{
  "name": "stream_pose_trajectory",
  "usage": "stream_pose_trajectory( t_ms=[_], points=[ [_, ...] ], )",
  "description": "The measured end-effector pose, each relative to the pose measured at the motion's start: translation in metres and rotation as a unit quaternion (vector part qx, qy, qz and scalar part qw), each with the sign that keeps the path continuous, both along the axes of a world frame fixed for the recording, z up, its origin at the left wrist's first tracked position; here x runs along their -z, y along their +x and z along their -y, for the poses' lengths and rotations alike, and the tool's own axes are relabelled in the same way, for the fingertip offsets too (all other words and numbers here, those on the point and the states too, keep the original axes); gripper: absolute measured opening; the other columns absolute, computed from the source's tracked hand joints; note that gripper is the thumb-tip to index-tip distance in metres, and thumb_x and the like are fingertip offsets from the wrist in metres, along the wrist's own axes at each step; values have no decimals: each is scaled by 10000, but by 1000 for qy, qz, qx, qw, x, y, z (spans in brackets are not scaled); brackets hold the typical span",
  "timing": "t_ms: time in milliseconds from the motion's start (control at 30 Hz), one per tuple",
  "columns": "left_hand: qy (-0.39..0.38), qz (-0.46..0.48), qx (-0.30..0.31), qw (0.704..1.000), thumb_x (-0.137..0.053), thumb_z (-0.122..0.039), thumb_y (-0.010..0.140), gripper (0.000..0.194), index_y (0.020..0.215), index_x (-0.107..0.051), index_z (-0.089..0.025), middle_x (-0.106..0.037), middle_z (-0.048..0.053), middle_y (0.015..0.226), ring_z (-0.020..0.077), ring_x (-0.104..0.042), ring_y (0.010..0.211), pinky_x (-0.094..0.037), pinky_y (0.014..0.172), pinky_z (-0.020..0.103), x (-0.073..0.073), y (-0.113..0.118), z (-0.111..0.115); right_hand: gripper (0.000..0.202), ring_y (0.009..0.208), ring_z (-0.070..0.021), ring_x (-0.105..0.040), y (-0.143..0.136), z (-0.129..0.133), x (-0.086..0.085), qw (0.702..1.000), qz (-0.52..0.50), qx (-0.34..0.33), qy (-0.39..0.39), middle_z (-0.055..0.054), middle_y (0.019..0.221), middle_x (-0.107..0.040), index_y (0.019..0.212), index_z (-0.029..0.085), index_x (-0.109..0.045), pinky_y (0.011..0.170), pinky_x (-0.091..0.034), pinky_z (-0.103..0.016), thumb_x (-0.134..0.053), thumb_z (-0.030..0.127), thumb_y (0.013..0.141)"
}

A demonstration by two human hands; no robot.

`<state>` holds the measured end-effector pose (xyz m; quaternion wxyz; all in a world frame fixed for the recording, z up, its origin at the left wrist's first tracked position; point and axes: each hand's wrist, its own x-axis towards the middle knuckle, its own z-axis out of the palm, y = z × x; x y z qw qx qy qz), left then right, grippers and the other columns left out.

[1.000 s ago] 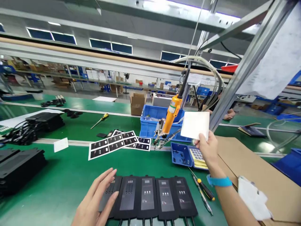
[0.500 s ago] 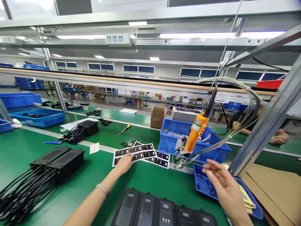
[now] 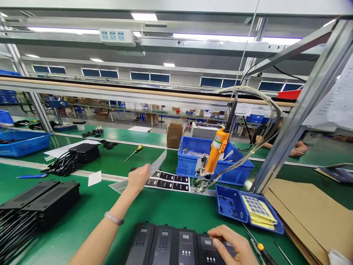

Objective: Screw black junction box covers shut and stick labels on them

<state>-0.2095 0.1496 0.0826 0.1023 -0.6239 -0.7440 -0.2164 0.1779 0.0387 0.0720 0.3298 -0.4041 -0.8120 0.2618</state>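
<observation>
Green table (image 3: 171, 209) had black units (image 3: 160, 248) in a row toward its near edge, ctr. ones labelled, two leftmost w/o; L hand (image 3: 138, 178) pinched a thin sheet (image 3: 158, 164) nr. mid-table, R hand (image 3: 234, 246), loosely open, hovered over the row's R end.

"888" on black devices (image 3: 164, 250), label sheet (image 3: 167, 181) text too small to read
</observation>
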Motion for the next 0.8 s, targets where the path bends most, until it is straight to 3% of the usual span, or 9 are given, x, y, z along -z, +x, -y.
stream_pose_trajectory(
  t_ms=[100,167,267,333,433,567,700,767,800],
  points=[
    [102,66,-32,992,-347,-258,1017,247,1131,-547,-168,-739,88,985,192,-704,854,-506,741,267,-31,17,45,295,942,-214,-709,-33,6,-13,996,1,-83,-37,-82,1024,-738,1048,238,-706,844,-588,-322,-449,363,977],
    [148,132,-8,980,-373,-341,1016,222,1063,-531,-192,-740,35,882,159,-703,754,-510,665,221,-42,39,79,411,1248,-271,-593,-56,8,-17,992,-4,-109,-68,-130,1327,-639,1298,220,-624,1064,-493,-425,-502,421,960],
    [196,351,103,910,-522,-411,965,209,992,-538,-204,-741,20,825,143,-675,618,-513,554,208,-46,83,127,989,1520,-330,-178,-87,13,-17,985,-29,-133,-109,-166,1638,-200,1577,162,-219,1222,-233,-533,-716,528,804],
    [155,446,177,864,-518,-403,977,220,1078,-526,-207,-752,72,1014,181,-730,801,-580,613,229,-44,110,154,1217,1532,-335,-110,-102,19,-16,977,-76,-167,-111,-170,1657,-100,1594,152,-72,1230,-207,-527,-819,491,696],
    [69,483,259,834,-357,-340,1041,304,1289,-485,-220,-620,127,1354,240,-622,1216,-616,902,355,-40,130,184,918,1481,-291,-306,-109,32,-18,971,-153,-154,-105,-124,1600,-329,1570,225,-219,1218,-271,-493,-712,298,799],
    [31,268,317,909,-447,-346,1020,414,1429,-448,-281,-436,112,1535,298,-438,1392,-445,1120,505,-36,116,206,516,1244,-241,-588,-95,48,-29,944,-239,-119,-193,-78,1369,-606,1383,272,-520,1100,-448,-421,-583,214,875],
    [40,98,355,929,-609,-446,943,612,1493,-383,-300,-546,116,1445,336,-465,1366,-376,1129,594,-27,96,221,830,888,-196,-706,-72,64,-29,889,-348,-70,-288,-45,1047,-737,1519,295,-268,842,-569,-338,-724,351,828],
    [60,138,357,922,-598,-362,962,443,1392,-505,-316,-695,63,1250,292,-606,1235,-475,1088,508,-25,95,230,885,758,-179,-689,-61,72,-28,899,-353,-32,-256,-13,924,-732,1540,334,-197,741,-573,-317,-729,390,835],
    [64,181,353,916,-585,-330,970,323,1293,-585,-332,-746,25,1123,261,-686,1110,-559,1006,424,-25,96,236,823,735,-180,-676,-55,75,-28,919,-335,-19,-208,-11,895,-718,1518,356,-272,713,-572,-315,-729,397,835]
  ],
)
